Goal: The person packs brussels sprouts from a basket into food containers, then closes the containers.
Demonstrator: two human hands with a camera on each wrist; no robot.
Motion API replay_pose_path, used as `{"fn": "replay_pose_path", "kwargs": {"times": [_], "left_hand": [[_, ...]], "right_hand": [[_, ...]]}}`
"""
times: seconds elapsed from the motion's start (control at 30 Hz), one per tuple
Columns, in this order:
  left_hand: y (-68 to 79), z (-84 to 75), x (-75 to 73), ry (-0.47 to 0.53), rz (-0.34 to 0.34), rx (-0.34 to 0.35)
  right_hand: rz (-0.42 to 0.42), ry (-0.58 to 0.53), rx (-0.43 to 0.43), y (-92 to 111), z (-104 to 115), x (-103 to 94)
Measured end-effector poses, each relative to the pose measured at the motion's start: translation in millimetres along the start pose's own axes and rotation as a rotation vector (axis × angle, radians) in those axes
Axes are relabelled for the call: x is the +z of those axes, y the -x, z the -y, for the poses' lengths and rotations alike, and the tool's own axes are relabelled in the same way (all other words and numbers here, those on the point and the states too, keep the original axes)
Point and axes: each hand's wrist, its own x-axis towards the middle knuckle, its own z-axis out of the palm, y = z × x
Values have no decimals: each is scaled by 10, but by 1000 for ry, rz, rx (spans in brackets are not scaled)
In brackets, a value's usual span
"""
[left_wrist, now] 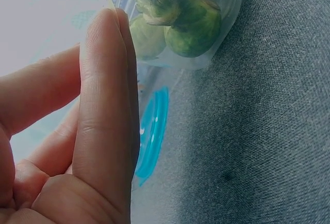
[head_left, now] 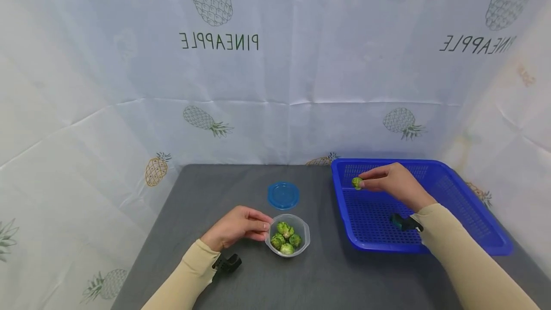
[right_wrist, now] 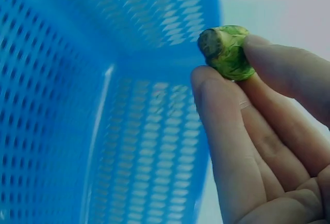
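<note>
My right hand [head_left: 398, 184] pinches one Brussels sprout [right_wrist: 229, 53] between thumb and fingertips, over the back left part of a blue plastic basket [head_left: 342, 204]. The sprout's cut stem end shows in the right wrist view. A small clear plastic container [head_left: 306, 234] stands on the table left of the basket, with several Brussels sprouts [head_left: 286, 249] inside. At its left side, my left hand [head_left: 239, 227] holds the rim between thumb and fingers; the thumb [left_wrist: 105, 95] partly hides the other fingers in the left wrist view.
A blue round-cornered lid [head_left: 283, 195] lies flat on the grey table [head_left: 224, 185] just behind the container. The basket's slotted walls rise at the right of the table. A white curtain [head_left: 275, 75] with pineapple prints hangs behind and along the sides.
</note>
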Motion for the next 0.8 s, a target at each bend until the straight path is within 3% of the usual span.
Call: {"fn": "replay_pose_path", "kwargs": {"times": [0.23,0.4,0.6,0.8], "left_hand": [[20,5,-22,-16,-12,14],[13,16,-43,-14,-12,14],[13,4,-71,-12,-18,18],[29,-10,-83,-2,-17,8]], "right_hand": [[-34,-29,-35,135,322,196],[-55,-67,-65,179,593,438],[-70,-95,-135,204,912,920],[-18,-130,-161,231,1006,1431]]}}
